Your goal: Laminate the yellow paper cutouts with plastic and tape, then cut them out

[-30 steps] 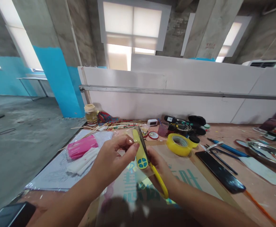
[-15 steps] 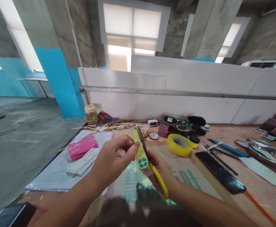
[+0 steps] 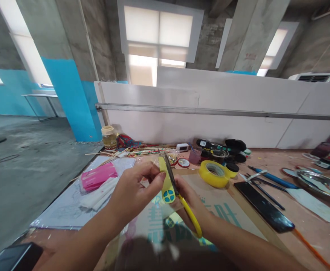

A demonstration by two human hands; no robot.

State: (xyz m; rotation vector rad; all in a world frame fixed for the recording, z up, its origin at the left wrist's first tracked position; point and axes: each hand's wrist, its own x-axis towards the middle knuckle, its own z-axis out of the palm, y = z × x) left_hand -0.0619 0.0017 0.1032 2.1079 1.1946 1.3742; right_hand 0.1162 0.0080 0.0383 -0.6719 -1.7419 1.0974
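My left hand (image 3: 144, 180) pinches a narrow yellow paper strip (image 3: 165, 175) between thumb and fingers. Near the strip's lower end is a blue, four-part round pattern. My right hand (image 3: 190, 201) is closed on a pair of scissors (image 3: 191, 216) with yellow handles; some of its fingers are hidden behind them. The dark blades lie along the strip's right edge, and I cannot tell how far apart they are. Beneath both hands lies a brown cardboard sheet (image 3: 227, 195) with teal lettering, and more yellow-and-blue cut pieces (image 3: 173, 220) rest on it.
To the right are a roll of yellow tape (image 3: 214, 174), a black phone (image 3: 263, 205), a blue-handled tool (image 3: 276, 177) and a metal dish (image 3: 320, 183). A pink packet (image 3: 99, 176) lies on papers at left. Thin sticks, a jar (image 3: 109, 138) and small containers line the back.
The strip and my left hand have shifted very slightly left. The blades have turned a little against the strip's edge, while the grip of both hands stays the same.
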